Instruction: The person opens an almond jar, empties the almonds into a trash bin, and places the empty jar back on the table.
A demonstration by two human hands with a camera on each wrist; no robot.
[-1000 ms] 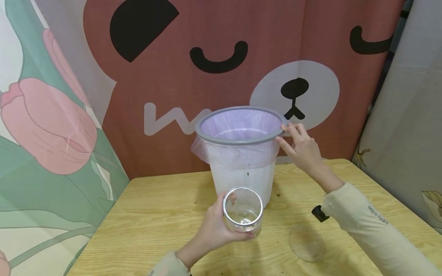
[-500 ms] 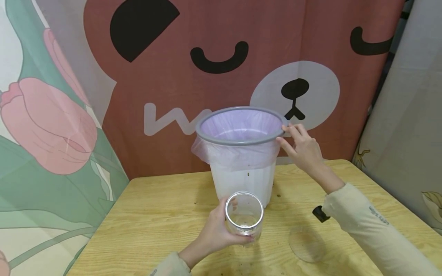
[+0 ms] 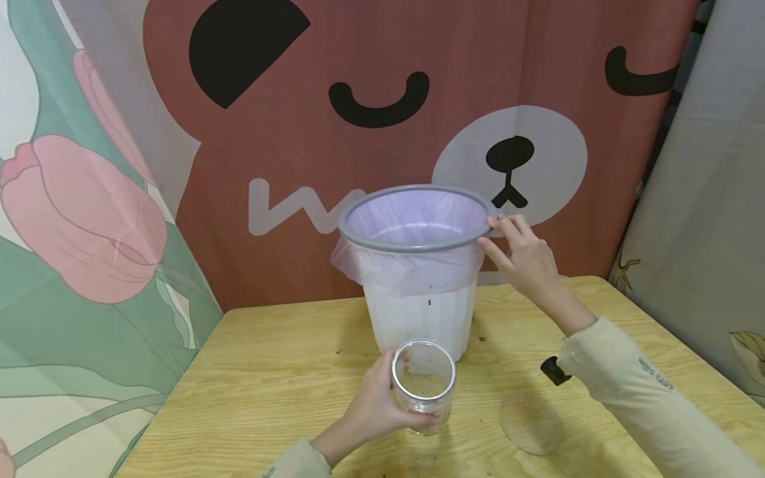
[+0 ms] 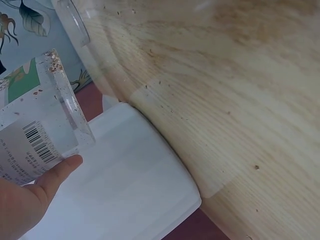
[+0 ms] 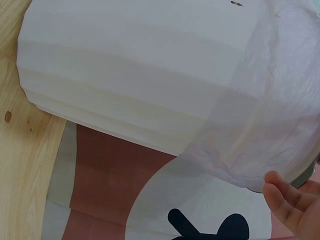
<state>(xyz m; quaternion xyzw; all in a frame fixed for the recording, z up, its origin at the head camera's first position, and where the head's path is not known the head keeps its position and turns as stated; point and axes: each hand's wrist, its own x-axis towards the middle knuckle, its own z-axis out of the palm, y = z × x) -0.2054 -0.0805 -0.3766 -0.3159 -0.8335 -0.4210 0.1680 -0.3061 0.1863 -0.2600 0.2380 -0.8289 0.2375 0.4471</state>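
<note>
Two hands at work on the wooden table (image 3: 257, 372). Left hand (image 3: 373, 408) wraps its fingers round a clear glass jar (image 3: 423, 385), near centre, mouth up and tipped slightly toward the camera; a few dark crumbs sit in its bottom. Right hand (image 3: 522, 259) holds the grey rim (image 3: 412, 242) of the white bin (image 3: 421, 315), thumb and fingers pinching the rim's right edge. Bin stands upright just beyond the jar, lined with a pale purple bag (image 3: 412, 219) folded over the rim.

Key relation: bin mouth lies up and far from the jar, the jar's long axis near vertical. Left hand, carrying the jar, is the nearer one to the jar; right is already on the bin.

A flat clear lid (image 3: 530, 421) lies on the table right of the jar.

Left wrist view adds the jar's barcode label (image 4: 35, 142) and crumbs clinging inside the glass, unseen from the head. Right wrist view shows the bag's loose skirt (image 5: 270, 135) over the bin wall and only fingertips (image 5: 287, 200).
</note>
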